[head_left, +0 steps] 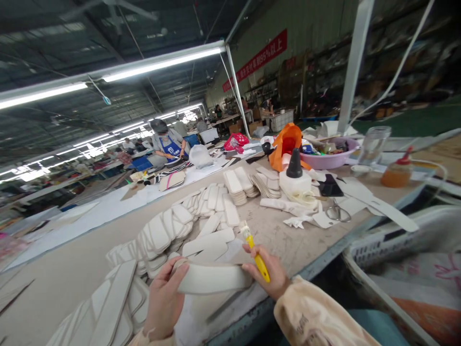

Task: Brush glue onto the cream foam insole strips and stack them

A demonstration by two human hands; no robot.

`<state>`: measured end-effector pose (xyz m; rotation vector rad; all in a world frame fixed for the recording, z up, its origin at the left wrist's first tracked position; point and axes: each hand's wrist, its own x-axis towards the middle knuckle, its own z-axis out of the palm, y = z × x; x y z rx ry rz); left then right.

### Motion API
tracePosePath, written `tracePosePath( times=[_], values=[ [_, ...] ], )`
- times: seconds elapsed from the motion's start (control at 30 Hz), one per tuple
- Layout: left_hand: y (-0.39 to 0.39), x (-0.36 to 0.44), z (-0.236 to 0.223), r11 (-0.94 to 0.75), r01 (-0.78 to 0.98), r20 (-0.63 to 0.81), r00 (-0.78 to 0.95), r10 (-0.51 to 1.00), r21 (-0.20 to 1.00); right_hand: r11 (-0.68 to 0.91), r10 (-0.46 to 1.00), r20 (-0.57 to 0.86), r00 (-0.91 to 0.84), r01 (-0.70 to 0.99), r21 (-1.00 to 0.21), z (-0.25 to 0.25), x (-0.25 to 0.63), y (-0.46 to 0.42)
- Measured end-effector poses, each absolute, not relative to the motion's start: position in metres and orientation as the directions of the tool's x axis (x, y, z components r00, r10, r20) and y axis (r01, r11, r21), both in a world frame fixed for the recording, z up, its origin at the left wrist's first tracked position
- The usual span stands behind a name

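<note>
A pale, rounded-end flat piece (216, 279) is held up near the table's front edge, bending slightly along its length. My left hand (164, 299) is closed on its left end, thumb on top. With thumb and fingers, my right hand (272, 275) pinches the right end and at the same time grips a yellow-handled brush (260, 264), its pale bristles pointing away from me. Just beyond lie more pale pieces (209, 242), and long overlapping rows of similar pieces (156, 233) spread to the left and back.
To the right stand a white bottle with a black cone top (294, 180), scissors (338, 212), a black phone (329, 186), a purple basin (331, 156) and a bottle of orange liquid (396, 173). A white basket (363, 274) sits below the table edge. Across the table a co-worker (167, 144) works.
</note>
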<state>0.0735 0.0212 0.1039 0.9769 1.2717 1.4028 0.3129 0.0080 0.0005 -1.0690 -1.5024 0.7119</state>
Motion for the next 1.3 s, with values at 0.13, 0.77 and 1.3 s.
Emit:
tracePosePath(
  times=[0.13,0.77,1.3],
  values=[
    [0.031,0.086,0.121,0.013,-0.243,-0.054,-0.163,0.985,0.970,0.439,0.898,0.437,-0.050,0.051,-0.897,0.007,0.307,0.000],
    [0.035,0.145,0.105,-0.080,-0.554,-0.120,-0.316,0.941,0.829,0.319,0.910,0.310,0.274,0.012,-0.948,0.005,0.284,-0.017],
    [0.043,0.142,0.099,-0.101,-0.542,-0.126,-0.366,0.922,0.834,0.320,0.916,0.332,0.225,0.088,-0.943,-0.002,0.277,-0.019]
  ],
)
